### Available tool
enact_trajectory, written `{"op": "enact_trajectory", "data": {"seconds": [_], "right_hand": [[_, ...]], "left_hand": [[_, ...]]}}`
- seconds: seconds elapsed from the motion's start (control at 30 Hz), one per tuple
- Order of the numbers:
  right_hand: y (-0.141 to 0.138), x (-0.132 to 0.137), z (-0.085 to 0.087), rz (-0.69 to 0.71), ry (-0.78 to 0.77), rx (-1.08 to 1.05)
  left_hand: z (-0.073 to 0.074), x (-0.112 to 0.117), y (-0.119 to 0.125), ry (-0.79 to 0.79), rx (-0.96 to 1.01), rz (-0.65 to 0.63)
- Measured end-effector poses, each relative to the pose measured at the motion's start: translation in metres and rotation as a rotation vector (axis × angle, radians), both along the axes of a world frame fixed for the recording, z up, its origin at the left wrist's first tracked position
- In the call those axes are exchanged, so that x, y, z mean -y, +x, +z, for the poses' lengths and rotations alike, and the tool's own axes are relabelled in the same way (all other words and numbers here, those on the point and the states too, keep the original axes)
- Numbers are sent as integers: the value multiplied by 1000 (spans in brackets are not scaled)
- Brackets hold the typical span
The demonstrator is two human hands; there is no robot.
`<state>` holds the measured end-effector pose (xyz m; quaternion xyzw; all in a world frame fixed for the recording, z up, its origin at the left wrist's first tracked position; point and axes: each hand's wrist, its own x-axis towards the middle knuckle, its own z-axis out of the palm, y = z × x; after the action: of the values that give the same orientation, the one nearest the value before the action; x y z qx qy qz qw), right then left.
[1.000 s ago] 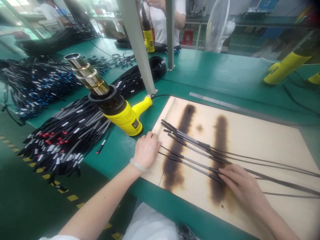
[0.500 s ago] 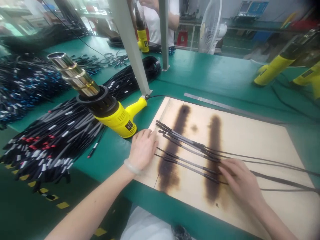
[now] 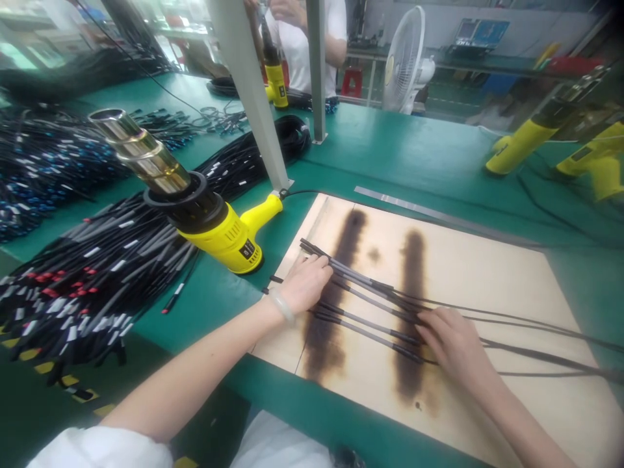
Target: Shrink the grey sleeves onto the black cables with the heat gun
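Several thin black cables (image 3: 363,311) with grey sleeves lie side by side across a pale wooden board (image 3: 492,279) with two scorched dark bands. My left hand (image 3: 308,283), a pale bangle at its wrist, rests over the cables near their left ends. Its fingers are curled together on them, and the palm hides part of the lower cables. Farther right, my right hand (image 3: 451,335) has its thumb and fingers closed on the cables by the right scorched band. From there the cables run on to the right edge.
A yellow heat gun (image 3: 224,237) stands left of the board, nozzle tilted up. Bundled cables (image 3: 97,273) cover the table's left side. Grey posts (image 3: 256,97), a steel ruler (image 3: 414,203) and other heat guns (image 3: 524,146) lie beyond. A person (image 3: 312,45) works opposite, near a fan (image 3: 404,62).
My left hand has moved right from the board's left edge onto the cables. My right hand stays by the right scorched band. The view has shifted slightly.
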<state>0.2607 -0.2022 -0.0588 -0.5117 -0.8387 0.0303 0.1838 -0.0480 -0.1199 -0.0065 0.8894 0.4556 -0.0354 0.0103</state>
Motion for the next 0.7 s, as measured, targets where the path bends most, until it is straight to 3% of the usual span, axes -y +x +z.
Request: {"op": "enact_trajectory", "data": {"seconds": [0.2,0.53,0.7], "right_hand": [[-4,-2,3,75,2,-65],[-17,-4,3,94,-3,-152],[-19,-3,3,72,-43,-186]], "left_hand": [[6,-3,-14,-110,37,-12],[24,3,-44,-142,139,43],[24,4,-50,-196,253,42]]}}
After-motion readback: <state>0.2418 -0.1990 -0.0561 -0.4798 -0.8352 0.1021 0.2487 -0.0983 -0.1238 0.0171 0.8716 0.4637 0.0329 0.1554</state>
